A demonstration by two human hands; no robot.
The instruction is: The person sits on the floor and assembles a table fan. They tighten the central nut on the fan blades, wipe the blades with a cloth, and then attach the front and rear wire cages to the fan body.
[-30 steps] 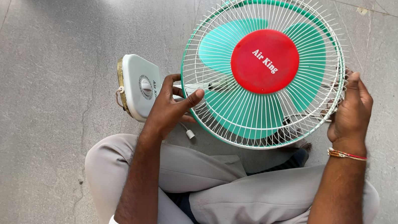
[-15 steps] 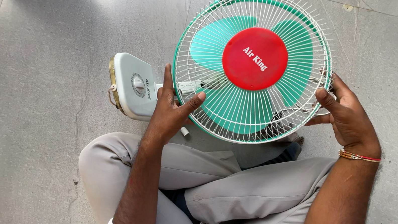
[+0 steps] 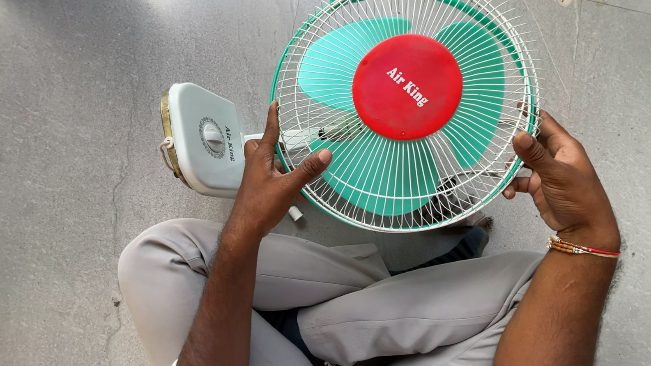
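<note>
Since the earlier frame, the fan has shifted a little to the left and the right hand [image 3: 561, 183] has turned from gripping the rim edge-on to cupping it with fingers spread. Nearest, a person sits cross-legged in grey trousers [image 3: 376, 313] on a grey stone tile floor [image 3: 29, 171]. The white wire-caged table fan with green blades and a round red centre cap [image 3: 404, 102] faces up toward the camera, held above the floor. The left hand [image 3: 272, 176] has its grip partly open, thumb pressing the cage's lower-left rim. The fan's white rounded base with a dial [image 3: 202, 139] points left.
</note>
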